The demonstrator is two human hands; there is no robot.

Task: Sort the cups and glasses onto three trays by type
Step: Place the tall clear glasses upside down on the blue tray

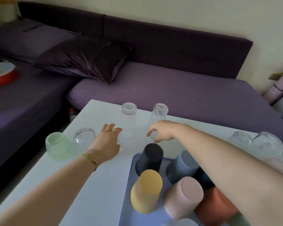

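Observation:
On the white table [95, 185] all cups stand upside down. My left hand [107, 142] reaches forward with fingers spread, over a short clear glass [120, 141] that it mostly hides. My right hand [162, 131] curls its fingers around another short clear glass [153, 138]. Two tall clear glasses [129, 121] [158, 114] stand just beyond the hands. A frosted green cup [59, 146] and a short clear glass [84, 136] sit at the left. A blue tray [127, 204] at the front holds black [149, 158], yellow [146, 191], pink [183, 198], grey-blue [181, 163] and orange [217, 207] cups.
More clear glasses [240, 137] [268, 144] stand at the table's right edge, behind my right forearm. A purple sofa [170, 90] with a dark pillow [85, 61] runs along the table's far side. A red-rimmed bowl [3, 75] lies on the sofa at the left.

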